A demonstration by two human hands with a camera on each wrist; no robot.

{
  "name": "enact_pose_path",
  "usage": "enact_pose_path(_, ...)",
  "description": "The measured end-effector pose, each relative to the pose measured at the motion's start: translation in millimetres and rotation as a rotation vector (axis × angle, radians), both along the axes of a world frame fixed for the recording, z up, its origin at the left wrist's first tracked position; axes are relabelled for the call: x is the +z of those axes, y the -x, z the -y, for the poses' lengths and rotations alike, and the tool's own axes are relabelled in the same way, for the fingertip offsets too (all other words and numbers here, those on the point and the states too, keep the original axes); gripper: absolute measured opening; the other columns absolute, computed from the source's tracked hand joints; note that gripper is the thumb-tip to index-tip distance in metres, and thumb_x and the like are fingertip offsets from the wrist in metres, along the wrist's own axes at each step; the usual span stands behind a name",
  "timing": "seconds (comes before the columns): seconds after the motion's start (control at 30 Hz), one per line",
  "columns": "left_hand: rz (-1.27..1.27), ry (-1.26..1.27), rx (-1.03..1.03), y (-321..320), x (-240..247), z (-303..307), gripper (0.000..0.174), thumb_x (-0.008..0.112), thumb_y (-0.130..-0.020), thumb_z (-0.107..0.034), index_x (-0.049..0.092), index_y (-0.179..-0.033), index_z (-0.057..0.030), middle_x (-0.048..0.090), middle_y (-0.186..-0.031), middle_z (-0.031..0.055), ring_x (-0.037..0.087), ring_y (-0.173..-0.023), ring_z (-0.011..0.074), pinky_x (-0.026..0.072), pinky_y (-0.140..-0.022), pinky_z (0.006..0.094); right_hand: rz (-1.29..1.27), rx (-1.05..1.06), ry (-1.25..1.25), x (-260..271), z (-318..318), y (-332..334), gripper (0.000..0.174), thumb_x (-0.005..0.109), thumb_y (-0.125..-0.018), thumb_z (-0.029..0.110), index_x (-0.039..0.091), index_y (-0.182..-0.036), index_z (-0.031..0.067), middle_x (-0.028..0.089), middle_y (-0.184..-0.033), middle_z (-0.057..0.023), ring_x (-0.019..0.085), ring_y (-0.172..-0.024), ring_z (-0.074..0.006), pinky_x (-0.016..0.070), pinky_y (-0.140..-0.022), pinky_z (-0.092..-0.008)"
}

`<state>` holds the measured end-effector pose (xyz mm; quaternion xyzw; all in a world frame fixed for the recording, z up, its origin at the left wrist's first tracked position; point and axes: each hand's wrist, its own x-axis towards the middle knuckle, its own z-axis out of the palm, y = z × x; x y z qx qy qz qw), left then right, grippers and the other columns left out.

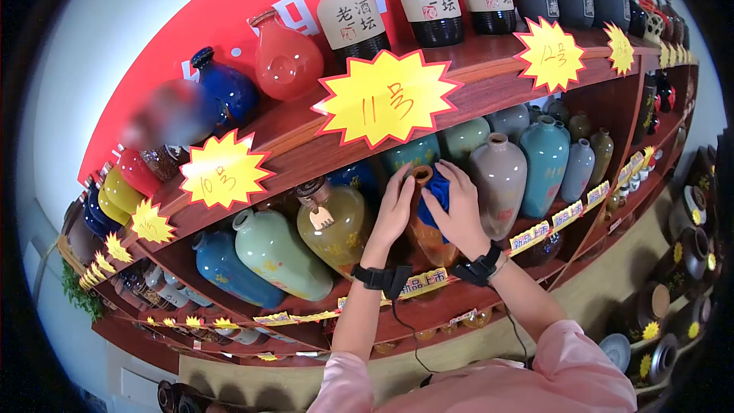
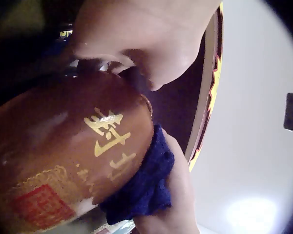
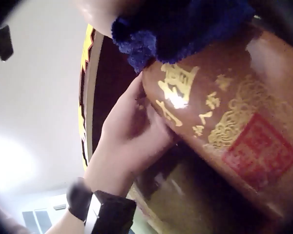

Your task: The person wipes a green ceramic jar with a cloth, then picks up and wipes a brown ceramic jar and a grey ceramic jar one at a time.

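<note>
Nearest the camera is the person's pink shirt (image 1: 474, 390), with a black strap (image 1: 384, 281) on the left wrist and a matching strap on the right. The left hand (image 1: 394, 206) grips the brown jar (image 1: 430, 243) high up at the shoulder and neck; its fingers are curled round the jar, their tips partly hidden from the head view. The right hand (image 1: 464, 210) holds a bunched blue cloth (image 1: 434, 195) against the opposite side of the same jar, thumb toward the front and fingers laid over the fabric. The brown jar is at the front of the lower shelf, mouth uncovered; gold characters and a red square seal (image 3: 260, 151) show on its body in both wrist views. Its base is partly hidden, so contact with the shelf cannot be confirmed. A yellow label strip (image 1: 424, 283) runs along the shelf edge below it. To the left of the jar is an olive jar (image 1: 340, 229) bearing a pale neck tag; to the right is a grey jar (image 1: 498, 183). A dark teal jar (image 1: 409, 153) is visible behind the hands. Above, a wooden upper shelf (image 1: 489, 86) carries yellow starburst tags (image 1: 388, 101) and a row of bottles, including white-and-black ones (image 1: 352, 19). A red banner (image 1: 206, 23) with white lettering covers part of the wall behind.
</note>
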<state>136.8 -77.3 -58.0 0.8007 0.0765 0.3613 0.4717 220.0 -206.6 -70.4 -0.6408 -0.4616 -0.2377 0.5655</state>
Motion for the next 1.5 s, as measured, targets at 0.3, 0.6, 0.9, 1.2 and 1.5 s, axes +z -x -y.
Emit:
enact_pose_path(0.3,-0.075,0.134,-0.172,-5.6,15.7,-5.1,0.04,0.042,-0.104,-0.032,0.054,-0.121,0.0019,0.059,-0.116,0.0112,0.053,-0.109,0.0172,0.0393,-0.098,0.0291,0.145,-0.233,0.032,-23.5,-7.9,40.5,0.081,0.072,-0.078,0.035,0.036,-0.141,-0.0006,0.035,-0.146,-0.0227,0.032,-0.135,-0.0439,0.0237,-0.109,-0.0577)
enact_pose_path(0.6,0.038,-0.135,0.021,-12.7,-8.5,-12.3,0.045,0.041,-0.103,-0.037,0.057,-0.117,0.0019,0.062,-0.112,0.0214,0.057,-0.107,0.0325,0.0414,-0.097,0.0383,0.231,-0.282,-0.022,-125.2,-22.7,53.3,0.083,0.075,-0.074,0.017,0.031,-0.143,-0.0003,0.025,-0.15,-0.0257,0.024,-0.137,-0.0534,0.0227,-0.11,-0.0637)
enact_pose_path(0.9,0.001,-0.158,0.059,-10.2,-0.5,-7.7,0.043,0.041,-0.102,-0.036,0.057,-0.115,0.0022,0.061,-0.111,0.0238,0.056,-0.107,0.0376,0.0413,-0.096,0.0421,-0.647,0.06,-0.164,-190.7,-21.0,55.8,0.108,0.088,-0.065,0.017,0.019,-0.145,-0.0031,0.032,-0.141,-0.021,0.035,-0.132,-0.0333,0.0276,-0.112,-0.0404)
enact_pose_path(1.2,0.007,-0.133,0.057,-11.2,-2.6,-8.3,0.041,0.041,-0.102,-0.036,0.058,-0.114,0.0,0.061,-0.111,0.0234,0.056,-0.107,0.0383,0.0413,-0.096,0.0412,-0.835,0.192,-0.201,-183.6,-8.4,54.7,0.078,0.067,-0.09,0.017,0.017,-0.146,-0.0036,0.033,-0.144,-0.0185,0.036,-0.132,-0.0277,0.0277,-0.112,-0.0376)
enact_pose_path(1.5,-0.003,-0.124,0.059,-12.2,-5.1,-9.2,0.041,0.04,-0.102,-0.035,0.057,-0.114,-0.0002,0.061,-0.111,0.0231,0.055,-0.108,0.0382,0.0407,-0.096,0.0415,-0.486,0.176,-0.253,-83.1,-2.8,33.8,0.064,0.055,-0.094,0.022,0.027,-0.146,-0.0033,0.035,-0.146,-0.0204,0.037,-0.133,-0.0323,0.0264,-0.112,-0.0419)
